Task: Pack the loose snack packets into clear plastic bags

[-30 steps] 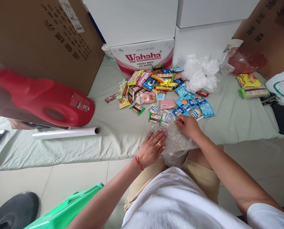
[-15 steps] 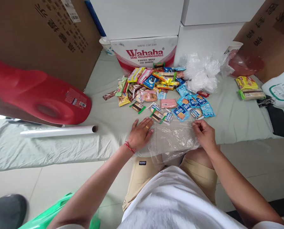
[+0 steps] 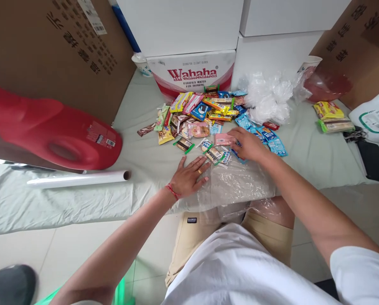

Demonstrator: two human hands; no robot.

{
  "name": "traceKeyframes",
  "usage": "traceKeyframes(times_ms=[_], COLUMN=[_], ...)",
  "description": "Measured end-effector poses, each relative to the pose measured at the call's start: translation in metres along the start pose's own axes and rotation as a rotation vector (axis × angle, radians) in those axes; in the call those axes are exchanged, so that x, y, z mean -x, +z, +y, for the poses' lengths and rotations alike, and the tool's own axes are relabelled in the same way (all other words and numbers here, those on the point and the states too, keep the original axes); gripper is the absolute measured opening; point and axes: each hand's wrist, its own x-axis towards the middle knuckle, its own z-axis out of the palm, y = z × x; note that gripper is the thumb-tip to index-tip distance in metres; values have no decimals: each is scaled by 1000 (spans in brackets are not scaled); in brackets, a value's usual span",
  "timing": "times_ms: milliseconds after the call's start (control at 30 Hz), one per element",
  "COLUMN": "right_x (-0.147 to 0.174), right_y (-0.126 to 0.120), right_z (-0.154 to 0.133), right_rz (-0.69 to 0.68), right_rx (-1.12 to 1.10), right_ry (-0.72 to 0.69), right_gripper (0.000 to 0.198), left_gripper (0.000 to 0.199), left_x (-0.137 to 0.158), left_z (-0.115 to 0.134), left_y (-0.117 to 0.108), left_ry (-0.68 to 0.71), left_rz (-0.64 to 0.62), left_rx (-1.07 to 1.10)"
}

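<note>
My left hand (image 3: 190, 177) lies flat with its fingers spread, at the left edge of a clear plastic bag (image 3: 240, 182). The bag is spread over the cloth's front edge and hangs onto my lap. At the front of a heap of wrapped snacks (image 3: 197, 108), my right hand (image 3: 248, 145) has its thumb and fingers closed around the right end of a pink snack packet (image 3: 223, 139). Blue snack packets (image 3: 274, 142) lie partly hidden beneath that hand. A green-ended snack packet (image 3: 215, 155) sits between my hands.
Crumpled clear plastic bags (image 3: 268, 97) sit right of the heap, before white boxes and a Wahaha carton (image 3: 192, 72). A red jug (image 3: 56, 131) and a white roll (image 3: 79, 178) lie left. A white bottle (image 3: 375, 114) and a black phone-like object (image 3: 374, 161) are at right.
My right hand has let go of the bag's right edge and moved forward and left to the pink packet. My left hand has stayed nearly in place.
</note>
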Motion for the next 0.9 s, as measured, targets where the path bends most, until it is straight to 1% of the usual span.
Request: traceKeyframes(times_ms=[33,100,133,200,267,333,367,433,500,567,600,667,733,800,900], right_x=[-17,-43,-52,-63,-67,-72,-75,-85,-99,-113,-119,-129,-133,-132,-121], right_y=[3,7,7,4,-5,-19,-25,-31,-26,-12,-3,12,19,18,0], right_z=[-3,-6,-7,-6,-5,-7,-11,-24,-42,-61,-69,-78,-80,-77,-67], right_rz=[-92,-256,-311,-368,-363,-298,-250,-172,-158,-187,-207,-248,-269,-279,-269], right_rx=[43,141,191,279,344,372,370,348,323,324,337,369,391,404,419], right_ry=[-20,-13,-1,21,77,137,147,94,-21,-131,-165,-195,-195,-193,-163], right_gripper=[50,54,52,46,39,36,36,37,39,44,48,55,54,48,43], left_gripper=[59,57,57,57,57,57,58,60,62,63,64,65,67,72,83], left_x=[-5,-12,-15,-17,-17,-16,-16,-15,-16,-16,-16,-17,-17,-16,-15], left_z=[-5,-14,-17,-19,-19,-17,-17,-17,-18,-18,-18,-18,-18,-18,-19], left_y=[-2,-6,-8,-9,-9,-9,-9,-9,-9,-8,-8,-8,-8,-9,-10], left_ry=[10,32,42,56,59,60,63,72,76,75,74,73,76,84,96], left_rz=[1,11,17,34,49,54,52,48,49,51,51,51,49,43,29], left_rx=[7,14,15,17,21,28,31,36,41,43,43,43,46,45,25])
